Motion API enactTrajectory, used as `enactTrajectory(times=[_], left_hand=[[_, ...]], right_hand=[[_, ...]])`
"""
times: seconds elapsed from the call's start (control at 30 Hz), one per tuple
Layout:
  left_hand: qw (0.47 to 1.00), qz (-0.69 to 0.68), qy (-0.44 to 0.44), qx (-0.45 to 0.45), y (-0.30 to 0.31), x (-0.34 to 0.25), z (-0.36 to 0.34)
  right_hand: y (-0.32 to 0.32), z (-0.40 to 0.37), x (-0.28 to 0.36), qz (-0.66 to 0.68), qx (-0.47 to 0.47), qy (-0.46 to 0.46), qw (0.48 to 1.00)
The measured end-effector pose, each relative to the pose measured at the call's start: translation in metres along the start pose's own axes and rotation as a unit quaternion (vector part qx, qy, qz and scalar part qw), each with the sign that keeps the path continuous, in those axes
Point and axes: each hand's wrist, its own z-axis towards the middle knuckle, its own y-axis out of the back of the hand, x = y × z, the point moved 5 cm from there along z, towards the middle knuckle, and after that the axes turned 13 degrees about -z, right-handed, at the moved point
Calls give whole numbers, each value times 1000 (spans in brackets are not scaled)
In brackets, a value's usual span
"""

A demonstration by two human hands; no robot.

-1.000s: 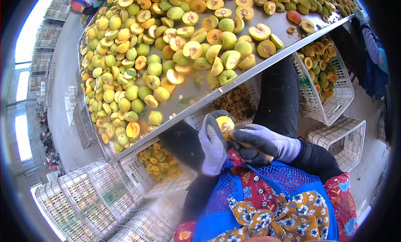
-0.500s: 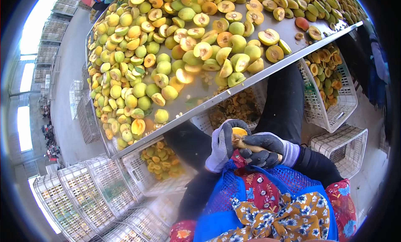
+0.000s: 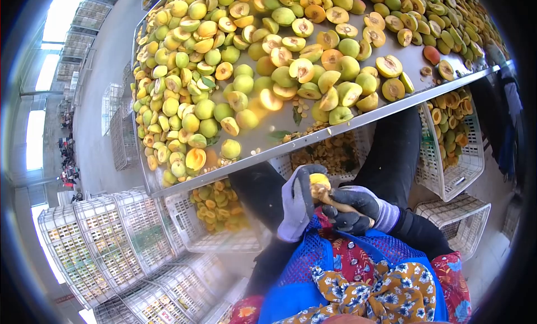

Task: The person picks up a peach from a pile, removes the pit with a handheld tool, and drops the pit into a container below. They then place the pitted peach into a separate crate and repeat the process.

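In front of my chest, my left hand (image 3: 296, 203), in a grey and lilac glove, is closed around a yellow peach half (image 3: 319, 179). My right hand (image 3: 358, 209), gloved the same way, grips a wooden-handled tool (image 3: 335, 203). The tool's near end meets the underside of the fruit; its working tip is hidden there. Ahead of both hands, the metal table (image 3: 263, 131) carries a heap of whole and halved green-yellow peaches (image 3: 349, 67).
Below the table edge, a crate of pits and scraps (image 3: 330, 156) stands between my legs. Crates of peach halves stand left (image 3: 215, 206) and right (image 3: 447, 128). Stacked white crates (image 3: 106, 234) lie at the lower left. Another person's sleeve (image 3: 513, 97) shows at far right.
The head view has shifted, so the table and peaches appear farther right and lower. Both hands stay together; the peach half shows less of its orange cut face.
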Motion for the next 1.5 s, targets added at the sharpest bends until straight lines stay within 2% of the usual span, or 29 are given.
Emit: enactTrajectory(times=[0.03, 0.1, 0.13, 0.17, 0.2, 0.23, 0.33, 0.4, 0.47, 0.53, 0.63, 0.67, 0.7, 0.73, 0.8, 0.83, 0.93, 1.0, 1.07, 1.1, 1.13, 1.2, 1.3, 1.4, 1.47, 1.5], left_hand=[[995, 73, -48, -53, 29, -7, 1], [950, 227, -118, -179, 86, -21, -1], [936, 190, -85, -283, 138, -15, -5], [865, 462, 14, -195, 112, -70, -6], [759, 608, 17, -234, 130, -83, -9], [627, 731, 21, -268, 141, -89, -15], [568, 768, -97, -280, 115, -119, 15], [659, 707, -97, -239, 94, -115, 59], [705, 683, -8, -192, 68, -103, 111], [689, 706, -26, -161, 83, -66, 159], [736, 647, -144, -139, 96, -58, 170], [853, 503, -91, -105, 98, -56, 165], [937, 340, -32, -68, 96, -55, 149], [986, 163, 31, -33, 91, -53, 131], [997, -46, 44, 38, 65, -46, 100], [988, -109, 103, 26, 62, -35, 90], [980, -161, 114, 7, 46, -13, 68], [989, -117, 85, 16, 17, -21, 46], [997, -60, 35, 41, -1, -26, 35], [999, -13, 11, 38, 0, -22, 34], [999, 36, -13, 32, 0, -18, 33], [999, -5, 40, 22, -12, -25, 26], [998, 44, -27, 23, -12, -21, 20], [992, 95, -86, 8, -13, -20, 16], [989, 99, -113, -5, -14, -15, 13], [990, 82, -117, -13, -19, -16, 11]], right_hand=[[-4, -1, 3, -21, 8, 16, 1000], [-6, -9, 12, -32, 22, 46, 998], [-5, -13, 17, -24, 29, 58, 998], [-3, -12, 25, -80, 54, 92, 991], [12, -9, 30, -73, -42, 77, 994], [19, -8, 32, -79, -95, 70, 990], [22, 2, 34, -99, -139, 60, 983], [20, 5, 32, -133, -153, 58, 977], [17, 2, 33, -194, -190, 60, 961], [4, -6, 34, -236, -231, 82, 940], [2, -17, 39, -363, -285, 94, 882], [0, -22, 40, -409, -289, 108, 859], [-2, -25, 40, -453, -292, 118, 834], [-7, -25, 39, -462, -305, 131, 823], [-21, -18, 39, -481, -329, 154, 798], [-19, -16, 46, -614, -359, 158, 684], [-43, -10, 49, -825, -327, 232, 397], [-49, -6, 44, -867, -311, 238, 308], [-49, -3, 44, -840, -358, 188, 362], [-47, -2, 41, -843, -347, 235, 338], [-44, -1, 39, -846, -344, 243, 327], [-41, 0, 37, -852, -341, 258, 303], [-38, 2, 33, -857, -340, 233, 311], [-37, 6, 24, -924, -222, 291, 113], [-32, 6, 28, -850, -230, 273, 387], [-31, 6, 29, -807, -214, 266, 483]])
